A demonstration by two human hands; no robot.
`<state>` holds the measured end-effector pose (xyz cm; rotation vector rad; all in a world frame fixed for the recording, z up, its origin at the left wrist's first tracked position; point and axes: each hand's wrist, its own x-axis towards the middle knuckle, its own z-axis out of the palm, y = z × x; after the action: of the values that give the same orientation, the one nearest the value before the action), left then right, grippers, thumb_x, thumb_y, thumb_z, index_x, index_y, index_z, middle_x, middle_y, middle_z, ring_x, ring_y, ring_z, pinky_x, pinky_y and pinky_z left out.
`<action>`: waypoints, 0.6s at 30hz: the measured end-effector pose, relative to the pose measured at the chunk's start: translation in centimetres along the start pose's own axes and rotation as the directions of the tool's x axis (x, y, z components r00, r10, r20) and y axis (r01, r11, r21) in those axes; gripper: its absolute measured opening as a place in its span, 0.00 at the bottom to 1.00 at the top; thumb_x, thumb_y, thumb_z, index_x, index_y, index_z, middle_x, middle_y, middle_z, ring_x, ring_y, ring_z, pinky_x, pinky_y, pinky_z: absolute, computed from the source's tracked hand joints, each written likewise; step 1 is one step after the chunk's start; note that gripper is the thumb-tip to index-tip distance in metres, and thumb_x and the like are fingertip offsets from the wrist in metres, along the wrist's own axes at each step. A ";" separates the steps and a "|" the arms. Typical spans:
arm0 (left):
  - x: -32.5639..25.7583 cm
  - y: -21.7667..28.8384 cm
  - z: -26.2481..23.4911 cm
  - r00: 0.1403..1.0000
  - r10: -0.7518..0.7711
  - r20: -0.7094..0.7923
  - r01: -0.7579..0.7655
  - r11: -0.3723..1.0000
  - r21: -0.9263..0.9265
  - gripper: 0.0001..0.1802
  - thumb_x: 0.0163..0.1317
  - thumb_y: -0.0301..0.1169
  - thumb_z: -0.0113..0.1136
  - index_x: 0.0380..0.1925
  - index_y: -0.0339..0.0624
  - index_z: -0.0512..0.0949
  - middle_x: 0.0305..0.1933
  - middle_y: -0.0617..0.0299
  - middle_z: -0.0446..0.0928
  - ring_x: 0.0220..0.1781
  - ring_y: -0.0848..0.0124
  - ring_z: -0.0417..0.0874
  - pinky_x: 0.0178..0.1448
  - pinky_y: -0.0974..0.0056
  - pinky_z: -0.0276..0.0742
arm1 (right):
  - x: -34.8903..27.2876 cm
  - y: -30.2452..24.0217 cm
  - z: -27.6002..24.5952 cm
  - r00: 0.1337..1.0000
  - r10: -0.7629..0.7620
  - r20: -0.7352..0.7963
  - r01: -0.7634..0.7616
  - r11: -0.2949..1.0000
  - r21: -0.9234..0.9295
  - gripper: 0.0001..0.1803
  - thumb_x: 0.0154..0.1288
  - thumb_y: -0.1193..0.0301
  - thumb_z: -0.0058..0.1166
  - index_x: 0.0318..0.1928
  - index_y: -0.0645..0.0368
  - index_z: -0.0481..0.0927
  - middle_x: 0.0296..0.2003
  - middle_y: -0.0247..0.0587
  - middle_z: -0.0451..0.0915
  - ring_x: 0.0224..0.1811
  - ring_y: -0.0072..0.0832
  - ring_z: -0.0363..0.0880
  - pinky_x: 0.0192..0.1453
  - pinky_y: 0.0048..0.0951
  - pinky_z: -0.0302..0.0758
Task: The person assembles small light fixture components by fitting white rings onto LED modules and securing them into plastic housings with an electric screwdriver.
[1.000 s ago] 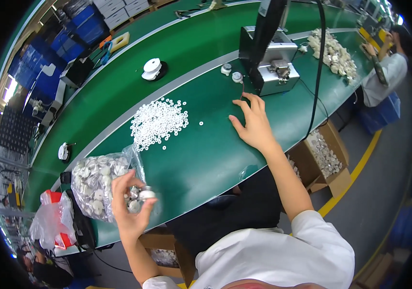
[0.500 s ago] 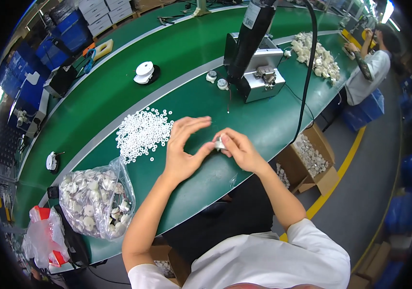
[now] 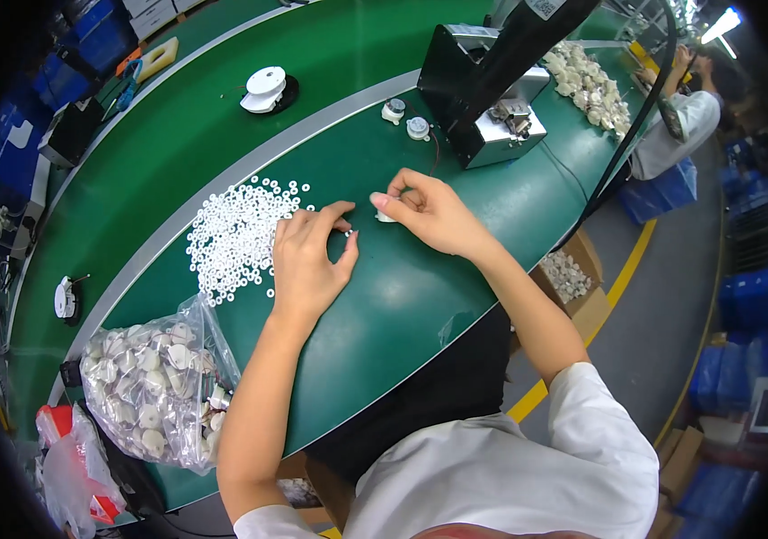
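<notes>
Two bare hands face each other near the middle of the frame, close but apart: the left hand (image 3: 308, 259) seems to pinch a small white ring (image 3: 349, 233) between thumb and a fingertip, other fingers loosely curved, while the right hand (image 3: 435, 214) pinches a whitish part (image 3: 385, 216) between thumb and forefinger, low over the green table (image 3: 339, 359); whether that part touches the surface, I cannot tell. The likeliest mishap is a dropped ring, since so small a piece offers the fingertips little to grip; it could roll off toward lower centre. The left knuckles lie beside the heap of white rings (image 3: 238, 235) at centre left, so a sideways swing could scatter some. At upper centre, a thin wire (image 3: 439, 153) trails from a round part (image 3: 418, 128) toward the right hand, and a raised knuckle could snag it. At lower left, the forearm could knock the clear bag (image 3: 137, 391) and spill its contents.
</notes>
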<state>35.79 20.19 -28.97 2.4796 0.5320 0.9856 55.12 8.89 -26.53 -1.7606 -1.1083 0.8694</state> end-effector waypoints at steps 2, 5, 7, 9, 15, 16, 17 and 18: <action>0.1 0.0 0.1 0.999 -0.041 0.012 0.041 0.997 -0.058 0.21 0.54 0.26 0.75 0.49 0.47 0.84 0.34 0.69 0.85 0.42 0.67 0.83 0.51 0.60 0.72 | 1.0 0.4 0.3 0.999 -0.031 -0.026 0.032 0.999 0.022 0.20 0.74 0.59 0.66 0.36 0.62 0.76 0.20 0.25 0.74 0.23 0.11 0.63 0.27 0.24 0.59; 0.2 -0.3 0.5 0.997 -0.071 0.028 0.074 0.992 -0.104 0.23 0.53 0.27 0.77 0.51 0.47 0.84 0.34 0.69 0.85 0.42 0.67 0.83 0.50 0.60 0.73 | 2.0 1.8 0.4 0.993 -0.088 -0.072 0.092 0.994 0.058 0.23 0.71 0.56 0.68 0.31 0.64 0.78 0.17 0.27 0.73 0.21 0.13 0.65 0.26 0.27 0.61; 0.3 -0.1 0.1 0.998 -0.037 0.043 0.041 0.994 -0.098 0.26 0.52 0.26 0.79 0.54 0.46 0.83 0.36 0.67 0.86 0.40 0.67 0.84 0.51 0.61 0.75 | 2.1 1.8 0.7 0.990 -0.110 -0.088 0.116 0.991 0.069 0.23 0.71 0.56 0.68 0.30 0.64 0.79 0.18 0.27 0.74 0.22 0.13 0.66 0.27 0.25 0.63; 0.3 -0.4 -0.5 0.998 -0.038 0.049 0.042 0.997 -0.072 0.28 0.52 0.28 0.79 0.55 0.46 0.83 0.38 0.66 0.86 0.42 0.66 0.84 0.52 0.60 0.74 | 2.2 0.6 1.0 0.995 -0.060 -0.083 0.065 0.996 0.053 0.21 0.72 0.57 0.67 0.32 0.64 0.82 0.21 0.30 0.76 0.25 0.14 0.69 0.31 0.22 0.67; 1.4 0.4 -0.8 0.998 0.011 0.066 -0.008 0.999 -0.045 0.29 0.52 0.33 0.80 0.55 0.45 0.83 0.42 0.63 0.85 0.48 0.63 0.83 0.55 0.58 0.73 | 2.3 2.2 0.0 0.995 -0.097 0.008 0.093 0.972 0.216 0.18 0.79 0.60 0.60 0.41 0.66 0.83 0.30 0.31 0.82 0.31 0.16 0.76 0.37 0.23 0.74; 1.6 0.8 -0.2 0.997 0.029 0.076 -0.025 0.998 -0.058 0.28 0.52 0.34 0.80 0.54 0.45 0.83 0.43 0.62 0.85 0.49 0.62 0.83 0.55 0.57 0.73 | 1.7 2.1 -0.3 0.988 -0.150 0.023 0.143 0.974 0.174 0.16 0.81 0.62 0.57 0.45 0.66 0.83 0.32 0.31 0.83 0.34 0.16 0.77 0.39 0.24 0.76; 1.7 1.0 0.7 0.997 0.053 0.056 -0.050 0.996 -0.068 0.27 0.53 0.38 0.79 0.53 0.45 0.83 0.44 0.61 0.84 0.48 0.60 0.83 0.54 0.56 0.72 | 1.0 2.1 -0.8 0.992 -0.117 0.036 0.113 0.988 0.103 0.15 0.81 0.63 0.56 0.47 0.66 0.83 0.33 0.33 0.84 0.36 0.16 0.78 0.41 0.24 0.78; 1.8 1.2 1.1 0.995 0.096 0.032 -0.093 0.992 -0.087 0.27 0.54 0.41 0.79 0.51 0.45 0.83 0.45 0.60 0.84 0.48 0.58 0.82 0.54 0.55 0.71 | 0.7 2.6 -0.9 0.991 -0.125 0.052 0.117 0.984 0.137 0.15 0.82 0.64 0.55 0.48 0.66 0.82 0.34 0.35 0.84 0.38 0.17 0.80 0.42 0.26 0.78</action>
<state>37.99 19.76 -28.08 2.4607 0.3560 0.9769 57.00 8.63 -28.66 -1.5500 -1.1568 0.9054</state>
